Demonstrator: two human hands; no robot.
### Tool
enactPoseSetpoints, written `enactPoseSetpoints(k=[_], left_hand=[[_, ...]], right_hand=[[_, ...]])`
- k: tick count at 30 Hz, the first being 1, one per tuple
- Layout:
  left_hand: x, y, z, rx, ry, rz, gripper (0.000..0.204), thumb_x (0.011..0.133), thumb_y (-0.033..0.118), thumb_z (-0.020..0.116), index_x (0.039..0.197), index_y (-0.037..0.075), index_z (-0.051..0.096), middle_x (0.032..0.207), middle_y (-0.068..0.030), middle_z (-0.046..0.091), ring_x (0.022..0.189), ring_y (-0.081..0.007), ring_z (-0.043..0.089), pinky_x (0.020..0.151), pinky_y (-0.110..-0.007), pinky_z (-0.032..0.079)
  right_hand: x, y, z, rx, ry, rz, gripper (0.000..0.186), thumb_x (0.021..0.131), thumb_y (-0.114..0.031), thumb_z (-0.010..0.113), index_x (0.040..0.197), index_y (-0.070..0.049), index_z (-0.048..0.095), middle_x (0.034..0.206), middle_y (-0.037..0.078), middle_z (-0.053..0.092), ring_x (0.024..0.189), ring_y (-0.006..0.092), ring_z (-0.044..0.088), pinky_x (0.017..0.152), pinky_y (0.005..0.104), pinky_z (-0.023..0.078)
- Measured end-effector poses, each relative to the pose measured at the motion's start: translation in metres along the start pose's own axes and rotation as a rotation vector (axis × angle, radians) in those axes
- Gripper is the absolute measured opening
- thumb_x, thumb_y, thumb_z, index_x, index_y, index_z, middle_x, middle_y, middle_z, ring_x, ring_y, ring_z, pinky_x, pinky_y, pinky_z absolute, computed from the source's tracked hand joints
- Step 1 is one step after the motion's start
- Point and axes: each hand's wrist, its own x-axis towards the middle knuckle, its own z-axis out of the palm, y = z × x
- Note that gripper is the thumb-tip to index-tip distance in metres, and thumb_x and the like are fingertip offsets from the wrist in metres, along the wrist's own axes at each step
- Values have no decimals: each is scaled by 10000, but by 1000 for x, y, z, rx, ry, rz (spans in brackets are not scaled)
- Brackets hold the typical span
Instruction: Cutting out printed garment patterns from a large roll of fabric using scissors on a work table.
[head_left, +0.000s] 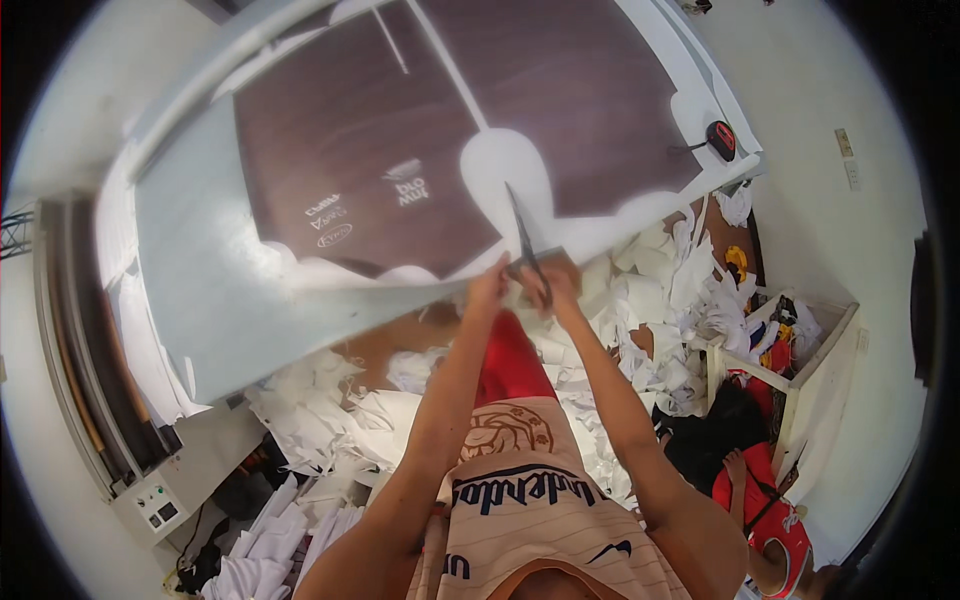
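A large sheet (590,100) printed with dark maroon panels and white lettering lies on a pale blue-grey table (180,250). My left hand (490,278) pinches the sheet’s near edge, just left of centre. Beside it, my right hand (548,290) grips long dark scissors (518,220), whose blades point away from me over a rounded white notch between two panels. A red and black tool or device (720,140) rests at the sheet’s right edge.
White scraps (300,410) heap below the table. A roller machine (90,340) with a control box stands left. At right, a wooden bin (820,350) holds fabric pieces; a co-worker in red (780,540) is below it, near the pale wall (860,240).
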Motion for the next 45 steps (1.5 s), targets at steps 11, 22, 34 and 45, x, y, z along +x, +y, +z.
enactPoseSetpoints(k=[11, 22, 34, 45], left_hand=[[11, 17, -2, 24, 47, 17, 422, 912, 335, 777, 638, 193, 489, 512, 37, 391, 461, -133, 371, 481, -304, 324], [27, 62, 24, -82, 112, -93, 375, 903, 300, 789, 661, 162, 538, 551, 6, 487, 498, -133, 475, 510, -284, 369], [35, 102, 41, -104, 147, -51, 251, 892, 213, 801, 857, 134, 565, 705, 32, 529, 545, -87, 460, 499, -259, 376], [50, 118, 39, -53, 166, -147, 250, 883, 233, 806, 832, 113, 593, 681, 27, 525, 543, -102, 453, 512, -279, 364]], right_hand=[[101, -127, 41, -60, -63, -12, 461, 884, -469, 770, 630, -176, 520, 532, -70, 460, 428, 56, 435, 425, 239, 325], [245, -255, 77, -89, -109, -87, 504, 825, -483, 821, 596, -165, 505, 501, -54, 472, 394, 67, 431, 410, 245, 304], [411, -372, 146, -77, -103, -137, 513, 818, -476, 835, 609, -166, 484, 512, -59, 463, 385, 61, 425, 393, 244, 349], [544, -465, 194, -45, -105, -217, 541, 727, -502, 878, 596, -72, 576, 526, 21, 539, 384, 130, 523, 407, 286, 423]])
